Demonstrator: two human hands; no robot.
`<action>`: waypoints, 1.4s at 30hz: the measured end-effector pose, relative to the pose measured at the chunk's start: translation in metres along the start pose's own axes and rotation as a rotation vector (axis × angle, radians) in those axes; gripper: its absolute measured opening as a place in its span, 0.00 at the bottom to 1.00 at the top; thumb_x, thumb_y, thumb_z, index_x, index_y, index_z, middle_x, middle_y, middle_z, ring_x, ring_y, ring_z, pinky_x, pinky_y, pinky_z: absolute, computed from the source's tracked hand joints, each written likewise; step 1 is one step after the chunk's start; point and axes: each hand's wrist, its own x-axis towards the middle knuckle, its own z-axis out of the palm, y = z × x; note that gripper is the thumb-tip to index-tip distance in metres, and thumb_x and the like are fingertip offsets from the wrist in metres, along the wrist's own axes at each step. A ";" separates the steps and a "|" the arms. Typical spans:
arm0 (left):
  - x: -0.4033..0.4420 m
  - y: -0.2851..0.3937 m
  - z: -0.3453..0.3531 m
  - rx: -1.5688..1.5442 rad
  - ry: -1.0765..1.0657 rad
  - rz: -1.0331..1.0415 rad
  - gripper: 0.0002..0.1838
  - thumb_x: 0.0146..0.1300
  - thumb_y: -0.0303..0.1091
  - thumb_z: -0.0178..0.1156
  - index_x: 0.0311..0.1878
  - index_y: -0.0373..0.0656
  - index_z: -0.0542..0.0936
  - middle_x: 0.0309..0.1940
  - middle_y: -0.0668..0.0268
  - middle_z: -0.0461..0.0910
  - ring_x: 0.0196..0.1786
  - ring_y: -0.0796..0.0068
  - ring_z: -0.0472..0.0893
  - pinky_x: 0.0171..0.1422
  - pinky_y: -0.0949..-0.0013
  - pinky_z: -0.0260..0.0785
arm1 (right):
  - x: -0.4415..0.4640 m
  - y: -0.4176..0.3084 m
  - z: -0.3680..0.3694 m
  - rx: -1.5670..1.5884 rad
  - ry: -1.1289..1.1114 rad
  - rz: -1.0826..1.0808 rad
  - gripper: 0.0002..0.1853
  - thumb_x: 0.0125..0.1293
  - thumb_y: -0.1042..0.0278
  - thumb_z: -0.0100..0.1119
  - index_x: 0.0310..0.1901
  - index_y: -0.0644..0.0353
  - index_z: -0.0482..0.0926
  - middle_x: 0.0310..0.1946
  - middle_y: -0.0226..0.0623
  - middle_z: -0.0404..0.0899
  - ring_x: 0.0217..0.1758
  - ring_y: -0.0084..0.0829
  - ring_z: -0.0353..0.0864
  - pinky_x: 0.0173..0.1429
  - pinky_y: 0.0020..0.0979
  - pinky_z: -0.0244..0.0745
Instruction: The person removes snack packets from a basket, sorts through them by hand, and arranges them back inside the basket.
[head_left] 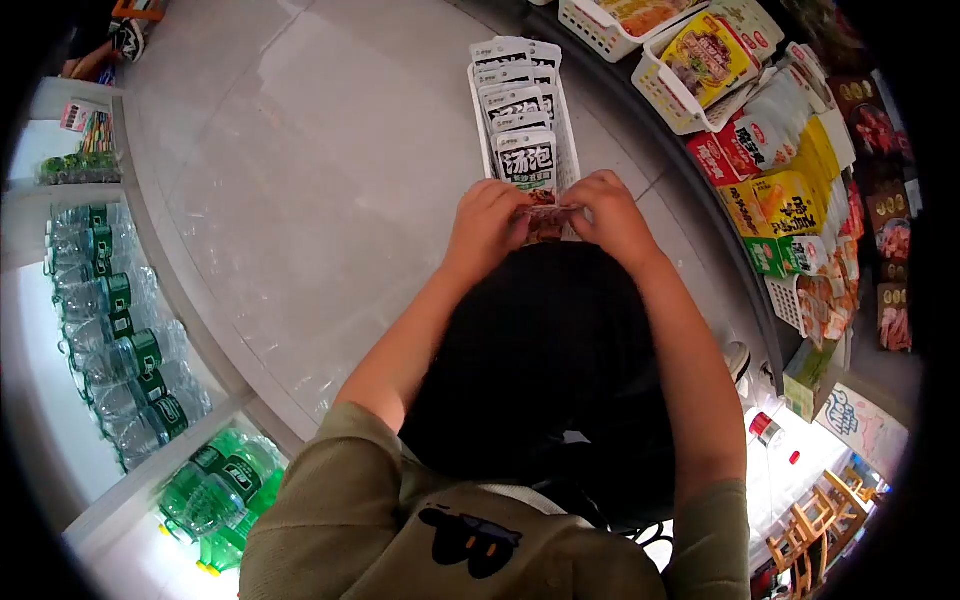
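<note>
A long white basket (pixel 484 140) stands on the grey floor in front of my knees. White-and-black food packets (pixel 527 160) are lined up in it in overlapping rows. My left hand (pixel 487 222) and my right hand (pixel 608 218) meet at the near end of the basket. Between them they pinch the upper edge of a reddish-brown packet (pixel 545 228), one hand at each side. Its lower part is hidden by my dark-clothed knees.
At the right, a curved shelf edge (pixel 700 190) bears white baskets and colourful food packets (pixel 775 200). Bottled water packs (pixel 125 330) and green bottles (pixel 225 490) stand at the left. A person's foot (pixel 130 40) shows at the top left. Wooden stools (pixel 825 520) are at the lower right.
</note>
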 end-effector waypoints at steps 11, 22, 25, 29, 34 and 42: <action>0.007 0.014 -0.010 0.165 -0.020 -0.062 0.13 0.49 0.31 0.69 0.39 0.48 0.80 0.39 0.68 0.81 0.53 0.64 0.75 0.62 0.54 0.58 | 0.002 -0.015 -0.016 0.084 0.132 -0.048 0.14 0.46 0.77 0.64 0.38 0.58 0.82 0.35 0.34 0.81 0.46 0.37 0.77 0.53 0.35 0.72; 0.002 -0.002 -0.029 -0.688 0.305 -0.616 0.14 0.70 0.31 0.50 0.54 0.38 0.62 0.47 0.58 0.75 0.47 0.75 0.75 0.54 0.70 0.68 | -0.006 -0.013 0.001 0.266 0.256 0.432 0.24 0.55 0.63 0.66 0.53 0.62 0.73 0.39 0.44 0.80 0.42 0.36 0.79 0.49 0.35 0.74; -0.006 -0.009 -0.027 -0.711 0.229 -0.758 0.15 0.69 0.31 0.51 0.55 0.38 0.62 0.47 0.58 0.76 0.48 0.75 0.76 0.53 0.70 0.69 | -0.014 0.004 0.012 0.271 0.080 0.672 0.25 0.53 0.60 0.67 0.51 0.63 0.74 0.39 0.45 0.79 0.42 0.37 0.80 0.49 0.35 0.74; -0.011 -0.011 -0.016 -0.720 0.204 -0.861 0.14 0.68 0.31 0.52 0.52 0.37 0.64 0.45 0.59 0.75 0.47 0.74 0.75 0.52 0.69 0.69 | -0.017 0.025 0.025 0.377 -0.285 0.748 0.26 0.51 0.57 0.67 0.48 0.64 0.75 0.39 0.48 0.79 0.45 0.40 0.80 0.51 0.36 0.73; -0.011 -0.029 -0.019 -0.554 0.089 -0.834 0.13 0.67 0.34 0.53 0.50 0.37 0.67 0.45 0.58 0.74 0.46 0.71 0.74 0.53 0.66 0.69 | -0.017 0.019 0.034 0.408 -0.171 0.638 0.28 0.51 0.54 0.69 0.48 0.65 0.76 0.40 0.47 0.80 0.44 0.39 0.80 0.50 0.35 0.74; -0.004 -0.064 -0.025 -0.114 -0.007 -0.579 0.16 0.64 0.34 0.56 0.47 0.34 0.68 0.43 0.55 0.75 0.45 0.68 0.75 0.52 0.65 0.68 | -0.057 -0.002 -0.011 0.511 -0.078 0.662 0.19 0.53 0.56 0.60 0.41 0.63 0.79 0.37 0.50 0.80 0.42 0.47 0.80 0.48 0.41 0.73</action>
